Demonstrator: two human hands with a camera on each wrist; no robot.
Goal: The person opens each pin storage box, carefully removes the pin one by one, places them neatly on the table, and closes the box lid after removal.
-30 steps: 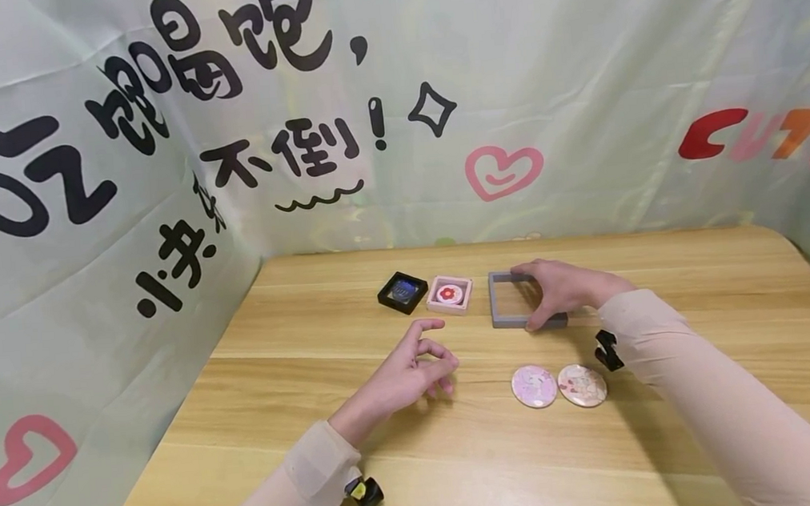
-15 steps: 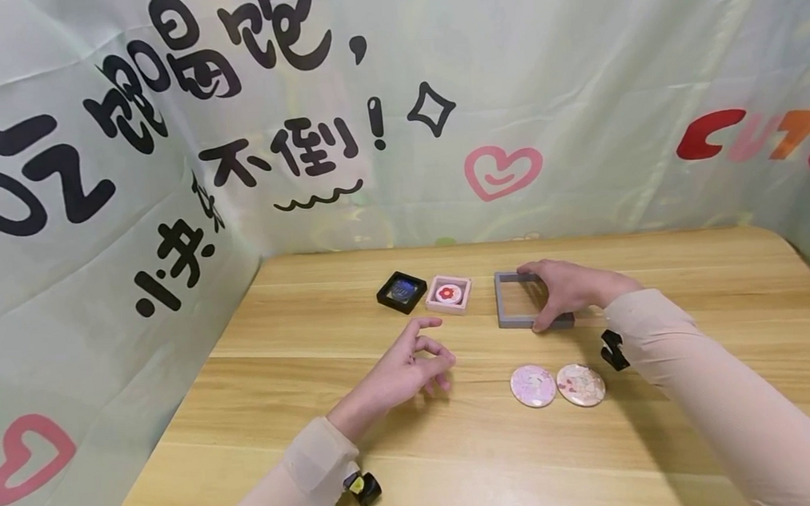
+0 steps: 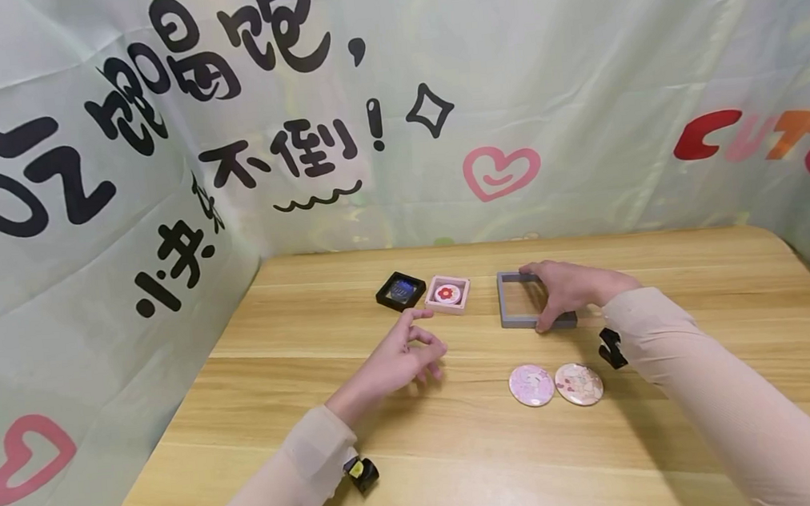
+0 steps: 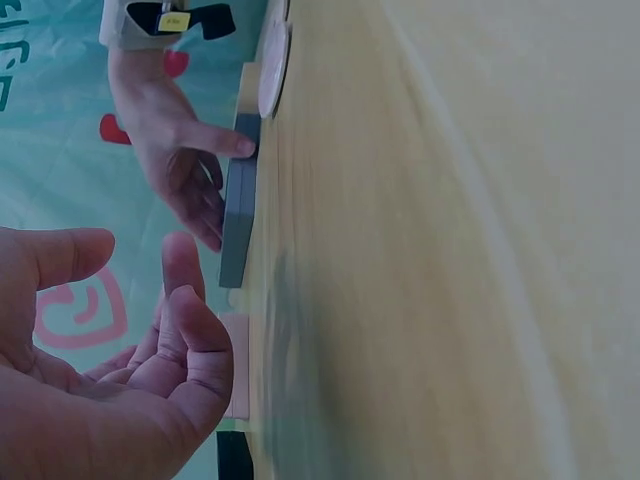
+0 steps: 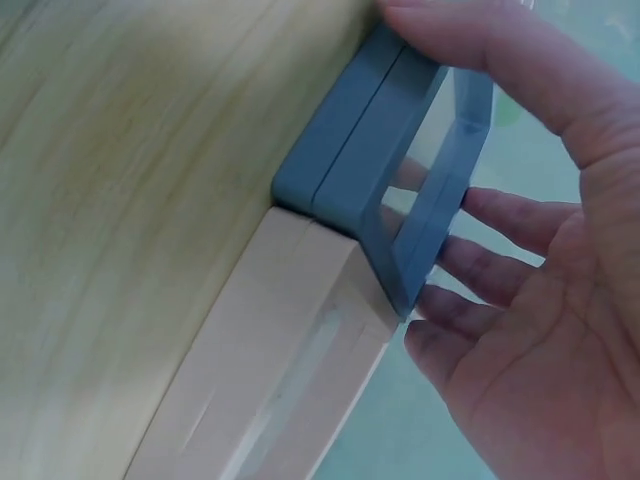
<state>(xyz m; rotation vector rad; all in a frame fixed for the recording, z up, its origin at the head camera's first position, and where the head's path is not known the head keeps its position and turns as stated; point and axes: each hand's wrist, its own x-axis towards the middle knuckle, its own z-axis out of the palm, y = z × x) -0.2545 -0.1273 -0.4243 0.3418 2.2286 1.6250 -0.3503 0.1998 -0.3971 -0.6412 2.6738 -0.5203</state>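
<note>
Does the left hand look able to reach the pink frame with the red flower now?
Likely yes: the left hand holds nothing and is close to the pink frame, with nothing visible in between.

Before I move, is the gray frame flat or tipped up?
Flat: the left wrist view shows the gray frame lying along the wooden table.

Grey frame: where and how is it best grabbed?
The grey frame is probably best pinched from above by its near rim and far rim, as the right hand holds it: it lies flat, and those straight, raised rims give thumb and fingers opposing sides to squeeze.
</note>
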